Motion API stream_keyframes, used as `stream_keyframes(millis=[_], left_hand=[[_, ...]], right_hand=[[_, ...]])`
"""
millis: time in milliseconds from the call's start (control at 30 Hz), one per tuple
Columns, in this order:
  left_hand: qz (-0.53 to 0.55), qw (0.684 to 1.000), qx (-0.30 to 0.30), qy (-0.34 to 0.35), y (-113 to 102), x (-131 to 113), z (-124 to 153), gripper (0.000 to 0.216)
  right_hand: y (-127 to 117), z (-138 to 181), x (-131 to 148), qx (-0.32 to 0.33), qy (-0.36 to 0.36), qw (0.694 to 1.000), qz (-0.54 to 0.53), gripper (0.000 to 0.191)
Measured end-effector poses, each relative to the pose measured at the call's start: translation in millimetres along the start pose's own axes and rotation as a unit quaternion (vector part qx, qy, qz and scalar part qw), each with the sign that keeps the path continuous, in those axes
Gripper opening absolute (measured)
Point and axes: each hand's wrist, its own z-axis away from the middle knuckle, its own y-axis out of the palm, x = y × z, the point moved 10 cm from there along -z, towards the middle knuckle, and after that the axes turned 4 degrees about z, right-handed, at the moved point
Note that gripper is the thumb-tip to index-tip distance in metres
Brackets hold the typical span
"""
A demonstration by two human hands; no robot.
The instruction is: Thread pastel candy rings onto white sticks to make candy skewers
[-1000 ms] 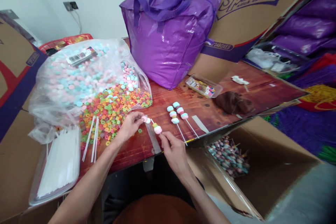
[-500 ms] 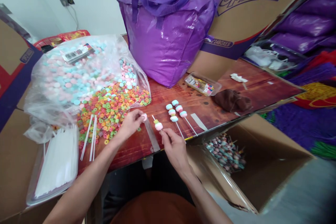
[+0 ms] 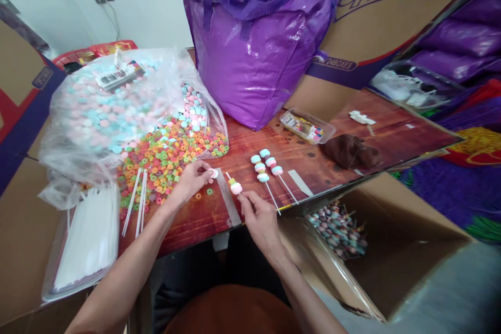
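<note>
Between the fingertips of my left hand (image 3: 192, 182) is a small pale marshmallow (image 3: 214, 173), pink and white. My right hand (image 3: 258, 215) pinches a candy stick just under a pink-and-white marshmallow (image 3: 236, 188); a yellow-green gummy ring (image 3: 232, 180) sits above it, and the white tip pokes out on top. The two hands are a short gap apart over the table's front edge. Right of them lie two filled candy skewers (image 3: 259, 167) of marshmallows and gummy rings. Loose gummy rings (image 3: 156, 167) spread in a heap to the left of my left hand.
A clear plastic bag (image 3: 90, 109) of marshmallows lies behind the rings. White sticks (image 3: 86, 240) fill a tray at front left. A purple bag (image 3: 258, 62) stands at the back. Below the table's right edge, an open carton (image 3: 407, 240) holds finished skewers (image 3: 338, 229). A brown cloth (image 3: 350, 150) lies at right.
My left hand has shifted slightly, turning the marshmallow so its paler side shows. My right hand keeps its hold on the stick. The whole view has moved a little.
</note>
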Motion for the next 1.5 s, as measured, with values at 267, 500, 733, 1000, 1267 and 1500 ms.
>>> stream_keyframes(millis=[267,500,733,1000,1267,1500], left_hand=[[-0.202,0.978,-0.001,0.061,14,-4,-2,0.005],[-0.247,0.959,-0.018,0.14,19,-14,14,0.011],[0.108,0.993,-0.023,0.033,8,4,23,0.018],[0.076,0.99,-0.072,0.093,1,-1,35,0.02],[-0.165,0.95,-0.173,0.201,-14,-40,62,0.02],[-0.123,0.955,-0.206,0.172,-25,-33,71,0.024]], right_hand=[[5,0,1,0.019,0.001,1.0,0.007,0.032],[10,-1,8,0.038,-0.031,0.999,0.018,0.029],[20,1,18,0.06,-0.046,0.997,0.025,0.032],[28,-5,27,0.09,-0.041,0.993,0.068,0.033],[41,-16,49,0.063,-0.068,0.993,0.075,0.027],[53,-25,65,0.038,-0.093,0.991,0.083,0.025]])
